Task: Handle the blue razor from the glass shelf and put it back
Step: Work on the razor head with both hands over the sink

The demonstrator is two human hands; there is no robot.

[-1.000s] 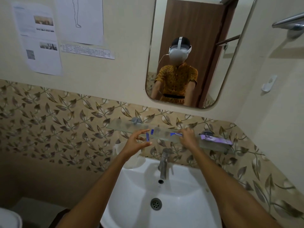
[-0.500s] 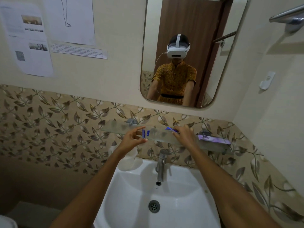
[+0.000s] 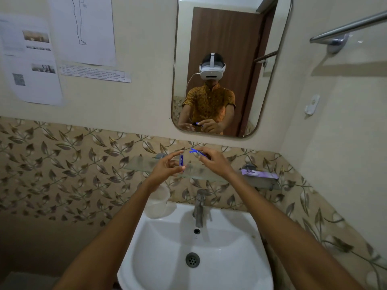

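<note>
My right hand (image 3: 213,162) grips the blue razor (image 3: 195,152) by its handle, the forked end pointing left, lifted just above the glass shelf (image 3: 142,165). My left hand (image 3: 167,167) pinches a small blue piece (image 3: 181,160), held upright between thumb and fingers; it looks like the razor's head or cap, but I cannot tell which. The two blue parts are a short gap apart. Both hands hover in front of the shelf's middle, over the sink.
A white sink (image 3: 209,248) with a metal tap (image 3: 199,208) sits below the shelf. A purple packet (image 3: 259,174) lies on the shelf's right end. A mirror (image 3: 230,65) hangs above, a towel rail (image 3: 347,26) at upper right, papers (image 3: 31,63) on the left wall.
Both hands have risen from the shelf. The right hand has lifted the razor off the glass, and the left hand has raised its blue piece up beside it.
</note>
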